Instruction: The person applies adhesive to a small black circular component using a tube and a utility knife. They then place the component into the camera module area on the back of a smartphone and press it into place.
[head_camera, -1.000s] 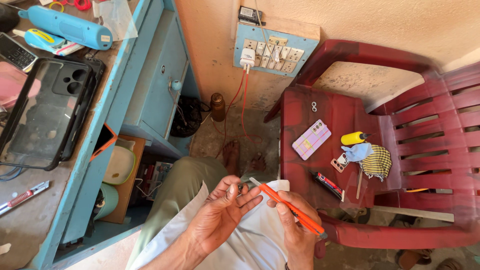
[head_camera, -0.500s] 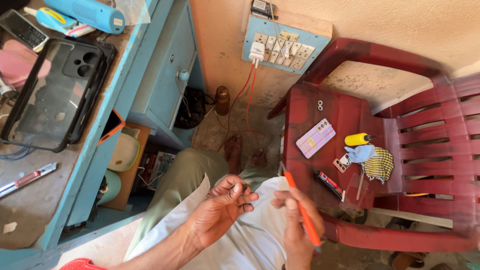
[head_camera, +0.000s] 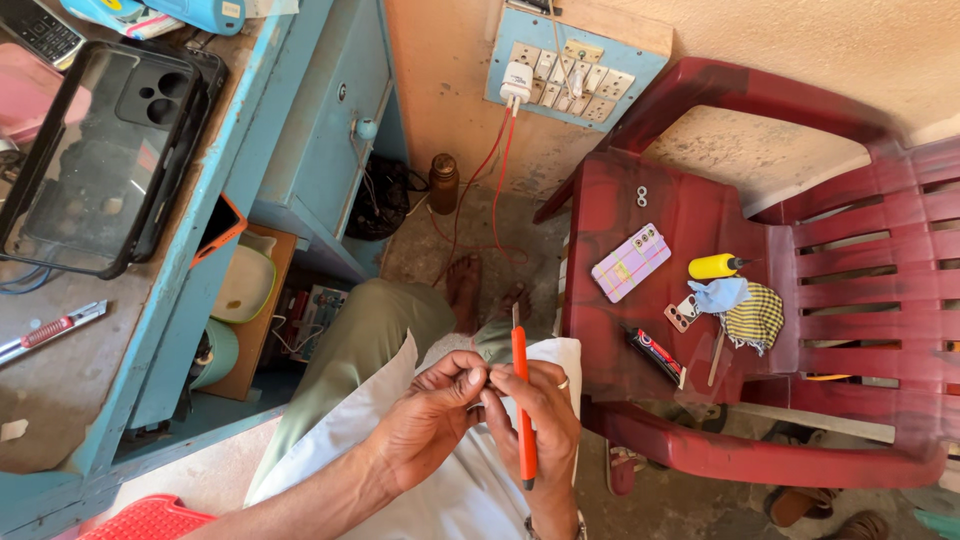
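Note:
My left hand (head_camera: 432, 412) and my right hand (head_camera: 540, 420) meet over my lap, fingertips pinched together on something very small that I cannot make out. My right hand also grips a thin orange tool (head_camera: 521, 400), which stands nearly upright with its metal tip pointing away from me. A ring shows on a finger of my right hand. Under the hands lie my white shirt (head_camera: 470, 500) and olive trousers (head_camera: 350, 340).
A dark red plastic chair (head_camera: 800, 250) on the right holds a pink phone case (head_camera: 630, 262), a yellow bottle (head_camera: 716, 266), a cloth and a small tube. The blue workbench (head_camera: 90, 380) on the left carries a black phone case (head_camera: 100, 150) and a utility knife (head_camera: 50, 332). A socket board (head_camera: 565, 70) hangs ahead.
The orange tool has swung from slanting down to the right to nearly upright. My hands have come together, fingertips touching. The view has shifted slightly.

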